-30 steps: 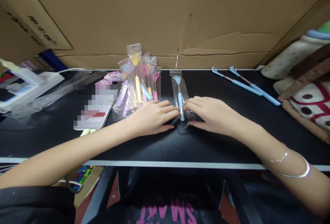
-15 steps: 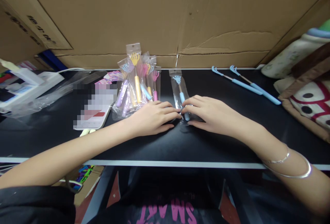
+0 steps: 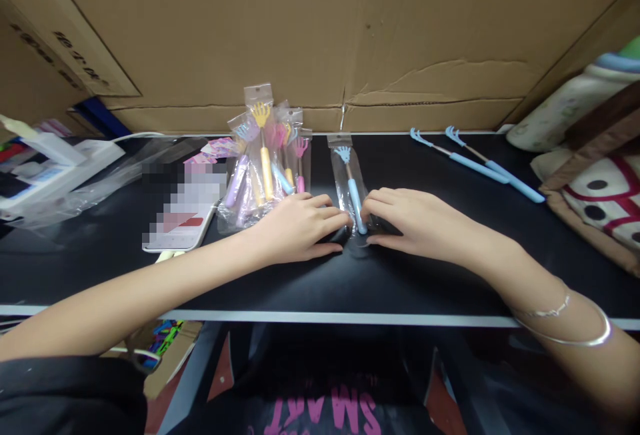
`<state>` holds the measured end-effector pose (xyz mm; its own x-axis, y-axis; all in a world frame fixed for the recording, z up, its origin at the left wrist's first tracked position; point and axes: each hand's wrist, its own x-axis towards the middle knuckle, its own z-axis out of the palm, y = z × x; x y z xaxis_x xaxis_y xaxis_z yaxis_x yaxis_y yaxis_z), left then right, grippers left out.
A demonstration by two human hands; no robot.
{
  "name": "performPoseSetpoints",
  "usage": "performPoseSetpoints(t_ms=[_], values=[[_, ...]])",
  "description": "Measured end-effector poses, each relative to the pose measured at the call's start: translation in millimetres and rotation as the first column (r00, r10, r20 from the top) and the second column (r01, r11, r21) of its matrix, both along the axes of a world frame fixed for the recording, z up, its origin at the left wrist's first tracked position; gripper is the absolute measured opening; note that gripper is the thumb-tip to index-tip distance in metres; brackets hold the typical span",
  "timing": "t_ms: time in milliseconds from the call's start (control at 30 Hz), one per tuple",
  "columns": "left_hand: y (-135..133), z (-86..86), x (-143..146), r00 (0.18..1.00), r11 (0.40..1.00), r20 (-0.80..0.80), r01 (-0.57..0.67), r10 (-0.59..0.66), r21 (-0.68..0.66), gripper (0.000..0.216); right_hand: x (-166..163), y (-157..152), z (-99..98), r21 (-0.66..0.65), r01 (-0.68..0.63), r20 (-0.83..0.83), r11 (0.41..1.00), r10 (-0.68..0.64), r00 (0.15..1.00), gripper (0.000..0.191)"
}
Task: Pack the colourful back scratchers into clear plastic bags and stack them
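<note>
A light-blue back scratcher (image 3: 355,203) lies in a clear plastic bag (image 3: 341,179) on the black desk, its claw end pointing away from me. My left hand (image 3: 305,227) rests just left of the bag's near end, its thumb apart from its fingers and its fingertips at the bag's edge. On the opposite side, my right hand (image 3: 407,220) is curved with thumb and fingers apart, close beside the handle. Whether either hand pinches the film is hard to see. Beyond my left hand lies a pile of bagged back scratchers (image 3: 267,161) in yellow, purple, pink and blue.
Two unbagged blue back scratchers (image 3: 480,167) lie at the back right, near a fabric bag (image 3: 600,188) and a bottle (image 3: 555,108). To the left are a phone (image 3: 193,221), loose plastic film (image 3: 110,181) and a white power strip (image 3: 60,171). Cardboard (image 3: 320,35) stands behind.
My hands have drawn slightly apart, uncovering more of the blue handle. My right fingers have moved right, off the handle. The bagged scratcher stays in about the same place.
</note>
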<state>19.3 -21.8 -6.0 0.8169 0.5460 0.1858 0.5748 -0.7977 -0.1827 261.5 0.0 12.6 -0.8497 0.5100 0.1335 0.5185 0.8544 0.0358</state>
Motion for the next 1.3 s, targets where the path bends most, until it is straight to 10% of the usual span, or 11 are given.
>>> performPoseSetpoints(t_ms=[433, 800, 1300], values=[[0.4, -2.7, 20.2, 0.995, 0.984, 0.097, 0.015, -0.032, 0.179, 0.022, 1.2, 2.6, 3.7, -0.044, -0.069, -0.078, 0.997, 0.066, 0.995, 0.008], [11.0, -5.6, 10.4, 0.941, 0.977, 0.283, -0.143, 0.184, -0.161, 0.022, -0.9, 15.7, -10.4, -0.386, 0.02, -0.256, 0.922, -0.128, 0.958, 0.022], [11.9, -12.4, 12.8, 0.899, 0.953, 0.326, -0.246, 0.292, -0.175, 0.02, -13.4, 23.1, -32.2, -0.644, -0.057, -0.502, 0.763, -0.365, 0.784, 0.024]])
